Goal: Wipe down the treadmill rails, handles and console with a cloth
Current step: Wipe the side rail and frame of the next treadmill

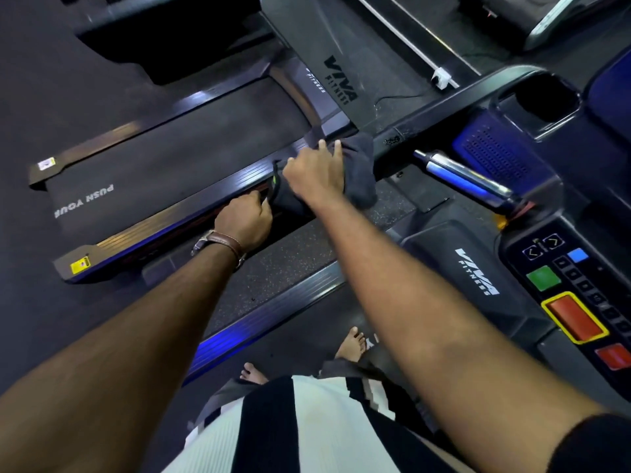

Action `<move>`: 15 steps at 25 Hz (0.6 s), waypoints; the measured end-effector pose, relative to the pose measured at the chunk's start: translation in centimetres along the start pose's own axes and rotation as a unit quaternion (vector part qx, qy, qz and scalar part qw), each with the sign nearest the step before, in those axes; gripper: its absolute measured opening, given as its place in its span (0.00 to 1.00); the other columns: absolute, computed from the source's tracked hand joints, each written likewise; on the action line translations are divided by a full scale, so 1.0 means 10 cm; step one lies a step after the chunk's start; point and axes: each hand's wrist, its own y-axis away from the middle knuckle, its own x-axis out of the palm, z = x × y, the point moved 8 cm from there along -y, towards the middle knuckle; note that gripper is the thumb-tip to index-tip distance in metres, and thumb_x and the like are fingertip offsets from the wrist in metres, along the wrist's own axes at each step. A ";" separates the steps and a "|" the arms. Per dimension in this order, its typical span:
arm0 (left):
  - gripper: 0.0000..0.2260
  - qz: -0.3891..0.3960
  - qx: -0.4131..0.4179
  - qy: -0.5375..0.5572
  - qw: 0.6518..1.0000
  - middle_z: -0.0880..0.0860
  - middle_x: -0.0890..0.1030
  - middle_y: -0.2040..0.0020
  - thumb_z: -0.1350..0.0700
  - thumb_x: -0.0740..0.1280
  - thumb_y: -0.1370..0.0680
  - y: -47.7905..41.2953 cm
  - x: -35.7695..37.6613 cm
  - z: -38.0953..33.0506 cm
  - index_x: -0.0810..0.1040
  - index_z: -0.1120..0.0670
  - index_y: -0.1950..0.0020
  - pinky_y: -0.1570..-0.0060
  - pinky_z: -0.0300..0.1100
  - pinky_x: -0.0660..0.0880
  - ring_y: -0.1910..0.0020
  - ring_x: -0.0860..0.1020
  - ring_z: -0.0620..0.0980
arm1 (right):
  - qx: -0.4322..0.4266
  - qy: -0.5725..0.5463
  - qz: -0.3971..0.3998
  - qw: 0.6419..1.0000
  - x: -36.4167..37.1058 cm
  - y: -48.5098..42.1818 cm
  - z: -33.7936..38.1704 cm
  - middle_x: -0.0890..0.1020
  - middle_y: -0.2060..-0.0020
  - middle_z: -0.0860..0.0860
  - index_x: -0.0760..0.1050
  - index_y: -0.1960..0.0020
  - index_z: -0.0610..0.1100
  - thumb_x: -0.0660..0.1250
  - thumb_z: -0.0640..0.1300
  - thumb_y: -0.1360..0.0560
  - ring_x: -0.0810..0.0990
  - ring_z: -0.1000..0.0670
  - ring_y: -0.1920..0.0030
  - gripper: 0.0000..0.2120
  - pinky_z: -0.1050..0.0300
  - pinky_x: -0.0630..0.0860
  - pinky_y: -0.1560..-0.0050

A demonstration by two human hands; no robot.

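Observation:
A dark grey cloth [358, 165] lies over the near side rail [191, 216] of the neighbouring treadmill, close to its front upright. My right hand [316, 172] lies on the cloth with fingers spread, pressing it down. Just behind it, my left hand [247, 221], with a brown watch strap at the wrist, curls its fingers round the cloth's trailing edge on the same rail. The running belt [170, 158] lies beyond the rail. At the right is the console [580, 295] of the treadmill I stand on, and a chrome handle [467, 179].
A speckled rubber floor strip [273, 268] separates the two treadmills. My bare feet [351, 346] stand by the side rail [273, 322] of my own treadmill. A white power adapter [442, 76] and cable lie on the floor at the back. More machines stand at the top.

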 end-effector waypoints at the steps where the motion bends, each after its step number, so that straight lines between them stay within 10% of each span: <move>1: 0.18 -0.011 0.005 -0.002 1.000 0.64 0.79 0.44 0.48 0.53 0.19 0.00 0.00 -0.03 0.76 0.59 0.45 0.54 0.51 0.71 0.47 0.76 0.65 | -0.029 0.006 0.046 0.998 -0.07 -0.09 -0.02 0.79 0.37 0.41 0.78 0.39 0.41 0.57 0.53 0.23 0.71 0.42 0.31 0.22 0.45 0.58 0.26; 8: 0.18 -0.062 0.001 -0.016 0.998 0.62 0.81 0.49 0.46 0.53 0.19 0.05 -0.01 -0.11 0.75 0.57 0.50 0.56 0.51 0.67 0.50 0.77 0.64 | -0.210 0.068 -0.009 0.975 -0.09 0.19 -0.11 0.84 0.52 0.43 0.81 0.52 0.44 0.55 0.62 0.23 0.80 0.40 0.48 0.24 0.47 0.69 0.44; 15: 0.16 -0.054 -0.001 -0.031 0.998 0.58 0.81 0.49 0.46 0.52 0.18 0.04 0.01 -0.09 0.74 0.54 0.51 0.55 0.50 0.67 0.49 0.77 0.61 | -0.106 0.091 0.342 0.929 -0.07 -0.45 -0.07 0.71 0.29 0.40 0.68 0.28 0.36 0.55 0.45 0.17 0.70 0.41 0.30 0.21 0.50 0.66 0.33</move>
